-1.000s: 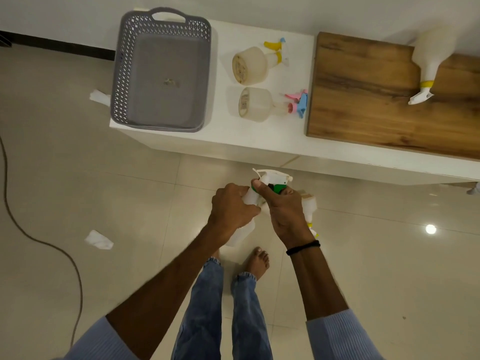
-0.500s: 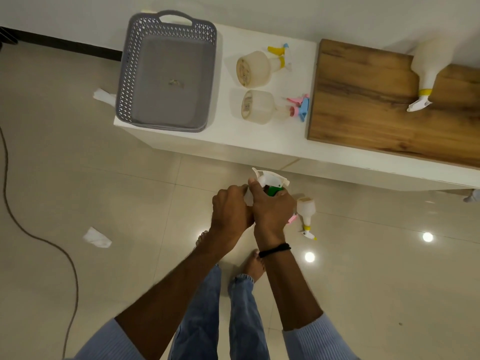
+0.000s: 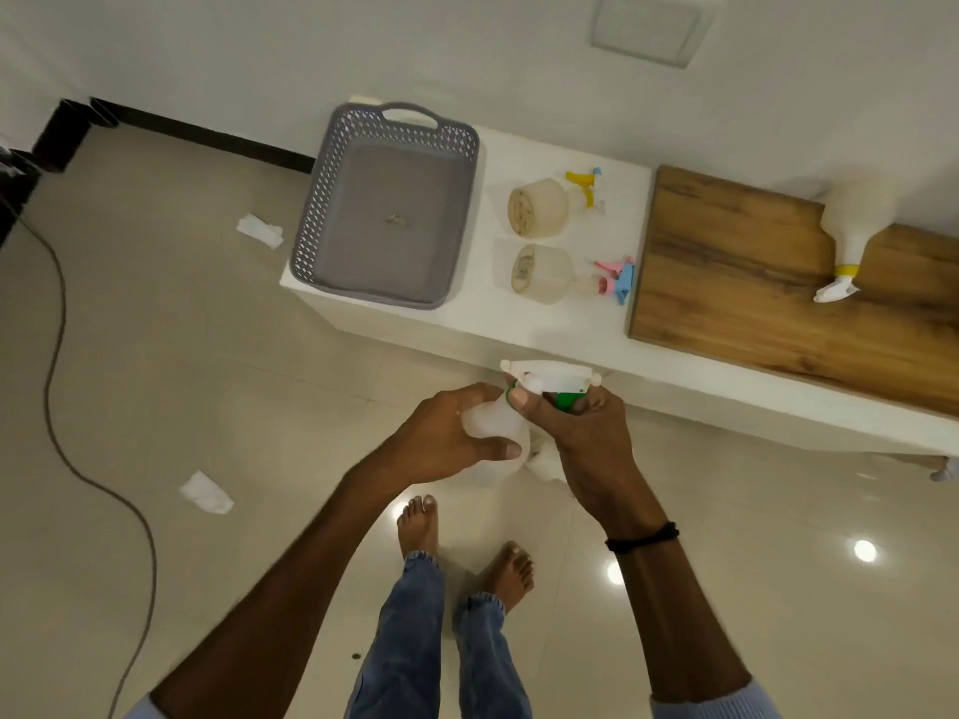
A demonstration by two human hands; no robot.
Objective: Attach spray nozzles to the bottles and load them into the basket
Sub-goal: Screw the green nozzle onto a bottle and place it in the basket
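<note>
Translucent bottle (image 3: 493,425) held in the air over the tiled floor, just in front of the white counter (image 3: 550,324), near its front edge. Wrapped by the left hand (image 3: 441,443) around the body: thumb across the near side, other fingers curled over the far side, closed on it. White-and-green spray nozzle (image 3: 550,378) seated at the bottle's neck, its white head level and pointing along the counter's front edge. Pinched at the green collar by the right hand (image 3: 586,443), thumb tip pressed against the neck on the left, remaining fingers folded behind the collar on the counter side, clamped on the nozzle. Black band (image 3: 643,537) on the right wrist.

On the counter, left end: grey perforated basket (image 3: 337,199), nothing inside but a small speck. Just right of the basket, two bottles lying on their sides with bases toward the basket: farther one with a yellow nozzle (image 3: 537,207), nearer one with a pink-and-blue nozzle (image 3: 545,272). Farther right along the counter, a wooden panel (image 3: 752,293) with another bottle (image 3: 851,220) lying on it, yellow collar and white nozzle pointing toward the counter's front.

Below the counter: bare feet, blue jeans, scraps of white paper (image 3: 205,493) and a dark cable (image 3: 57,355) on the floor to the left.
</note>
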